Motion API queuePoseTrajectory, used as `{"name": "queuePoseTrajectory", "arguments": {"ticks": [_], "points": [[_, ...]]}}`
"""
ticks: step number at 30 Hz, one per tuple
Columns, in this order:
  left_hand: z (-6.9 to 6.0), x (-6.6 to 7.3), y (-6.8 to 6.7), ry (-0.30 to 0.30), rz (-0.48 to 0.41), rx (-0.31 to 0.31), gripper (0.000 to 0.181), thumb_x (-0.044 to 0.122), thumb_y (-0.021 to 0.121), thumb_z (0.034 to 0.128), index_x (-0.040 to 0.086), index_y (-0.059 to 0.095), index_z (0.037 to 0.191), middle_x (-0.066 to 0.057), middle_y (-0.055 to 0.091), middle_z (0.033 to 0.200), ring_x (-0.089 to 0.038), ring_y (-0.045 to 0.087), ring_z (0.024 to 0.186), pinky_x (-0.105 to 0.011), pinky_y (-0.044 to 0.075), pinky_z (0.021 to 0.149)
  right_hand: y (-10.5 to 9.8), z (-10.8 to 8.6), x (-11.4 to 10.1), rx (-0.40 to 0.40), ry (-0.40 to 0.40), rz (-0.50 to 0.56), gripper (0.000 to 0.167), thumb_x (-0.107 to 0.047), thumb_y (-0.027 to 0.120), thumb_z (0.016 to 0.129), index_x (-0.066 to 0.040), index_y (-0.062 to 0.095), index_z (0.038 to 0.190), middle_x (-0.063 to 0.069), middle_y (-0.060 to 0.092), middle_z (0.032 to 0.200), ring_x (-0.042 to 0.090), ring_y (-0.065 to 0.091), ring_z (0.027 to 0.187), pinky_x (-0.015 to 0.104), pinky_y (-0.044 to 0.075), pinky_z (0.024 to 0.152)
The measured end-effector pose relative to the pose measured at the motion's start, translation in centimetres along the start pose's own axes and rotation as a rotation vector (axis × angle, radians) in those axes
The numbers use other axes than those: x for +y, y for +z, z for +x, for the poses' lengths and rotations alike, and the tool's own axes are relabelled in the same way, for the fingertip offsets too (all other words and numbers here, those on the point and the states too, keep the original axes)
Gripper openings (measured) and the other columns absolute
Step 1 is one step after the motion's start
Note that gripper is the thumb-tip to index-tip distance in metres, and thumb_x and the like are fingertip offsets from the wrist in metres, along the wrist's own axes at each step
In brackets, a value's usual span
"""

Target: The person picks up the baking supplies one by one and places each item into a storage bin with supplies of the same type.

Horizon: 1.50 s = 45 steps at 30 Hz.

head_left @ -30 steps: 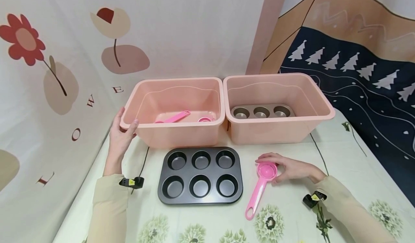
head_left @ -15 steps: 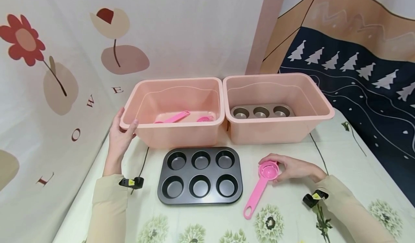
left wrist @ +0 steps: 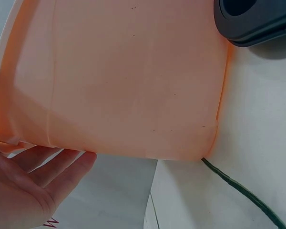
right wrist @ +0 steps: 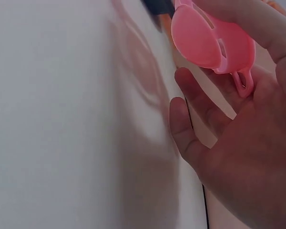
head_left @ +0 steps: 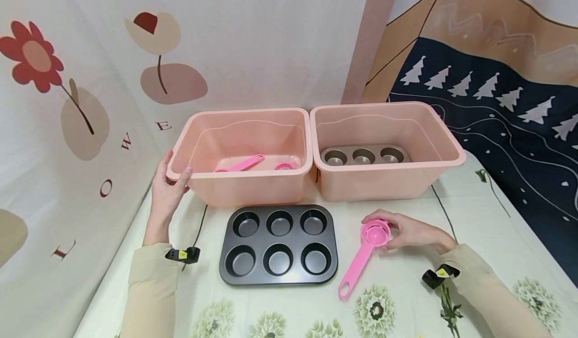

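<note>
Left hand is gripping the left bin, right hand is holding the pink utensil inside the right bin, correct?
Not inside: the head view shows the right hand holding the pink utensil in front of the right bin. The left hand does grip the left bin.

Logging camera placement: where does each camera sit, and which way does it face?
Head: on the head, looking forward and down at the muffin pan; left hand, right hand and sleeves show.
Left wrist: on that wrist, facing the left bin; left hand shows.
Right wrist: on that wrist, facing the pink tool; right hand shows.
Head and right wrist share the pink tool.
</note>
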<state>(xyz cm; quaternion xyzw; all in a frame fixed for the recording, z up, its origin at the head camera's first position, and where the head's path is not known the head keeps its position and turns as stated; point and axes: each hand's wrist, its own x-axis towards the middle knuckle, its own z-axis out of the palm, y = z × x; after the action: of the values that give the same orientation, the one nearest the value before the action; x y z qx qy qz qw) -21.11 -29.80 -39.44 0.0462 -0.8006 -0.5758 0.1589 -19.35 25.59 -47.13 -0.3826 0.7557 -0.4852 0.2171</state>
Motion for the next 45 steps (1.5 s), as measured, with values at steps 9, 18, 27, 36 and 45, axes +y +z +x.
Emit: {"name": "queuePoseTrajectory", "arguments": {"ticks": [9, 18, 27, 36, 45], "points": [[-0.1, -0.1, -0.2, -0.008, 0.017, 0.008, 0.074, 0.027, 0.06, 0.0958, 0.021, 0.018, 0.156, -0.022, 0.041, 0.142, -0.006, 0.053, 0.097, -0.015, 0.051, 0.074, -0.4, 0.0, -0.4, 0.044, 0.019, 0.04, 0.07, -0.002, 0.081, 0.074, -0.003, 0.049, 0.135, 0.018, 0.051, 0.132, 0.011, 0.047, 0.122, 0.02, 0.034, 0.102], [-0.1, 0.0, -0.2, -0.01, 0.022, 0.009, 0.074, 0.029, 0.06, 0.0959, 0.022, 0.018, 0.156, -0.021, 0.039, 0.144, -0.009, 0.052, 0.101, -0.015, 0.051, 0.075, -0.7, 0.5, -0.3, 0.064, -0.069, 0.022, 0.067, 0.004, 0.077, 0.076, 0.002, 0.047, 0.136, 0.016, 0.056, 0.127, 0.012, 0.05, 0.119, 0.023, 0.037, 0.1], [-0.1, 0.0, -0.1, 0.007, 0.033, -0.001, 0.074, 0.03, 0.06, 0.0956, 0.022, 0.018, 0.156, -0.02, 0.04, 0.143, -0.011, 0.053, 0.101, -0.021, 0.052, 0.08, -0.6, 1.3, -1.0, 0.108, -0.057, -0.009, 0.065, 0.001, 0.077, 0.078, -0.005, 0.048, 0.136, 0.011, 0.055, 0.13, 0.015, 0.048, 0.122, 0.026, 0.037, 0.102], [-0.1, 0.1, 0.0, 0.007, 0.027, 0.0, 0.074, 0.031, 0.06, 0.0954, 0.021, 0.019, 0.156, -0.02, 0.04, 0.142, -0.009, 0.053, 0.099, -0.018, 0.051, 0.078, -0.4, 2.5, -1.2, 0.133, -0.071, -0.002, 0.065, 0.005, 0.075, 0.078, -0.005, 0.049, 0.137, 0.011, 0.054, 0.132, 0.016, 0.046, 0.125, 0.026, 0.033, 0.104], [0.0, -0.1, -0.1, 0.003, 0.002, 0.002, 0.073, 0.027, 0.061, 0.0956, 0.019, 0.02, 0.156, -0.022, 0.04, 0.141, -0.007, 0.053, 0.097, -0.015, 0.051, 0.075, -0.1, 3.9, -2.0, 0.131, -0.08, 0.024, 0.067, 0.007, 0.076, 0.076, -0.007, 0.049, 0.137, 0.009, 0.056, 0.131, 0.019, 0.048, 0.124, 0.027, 0.035, 0.104]]}}
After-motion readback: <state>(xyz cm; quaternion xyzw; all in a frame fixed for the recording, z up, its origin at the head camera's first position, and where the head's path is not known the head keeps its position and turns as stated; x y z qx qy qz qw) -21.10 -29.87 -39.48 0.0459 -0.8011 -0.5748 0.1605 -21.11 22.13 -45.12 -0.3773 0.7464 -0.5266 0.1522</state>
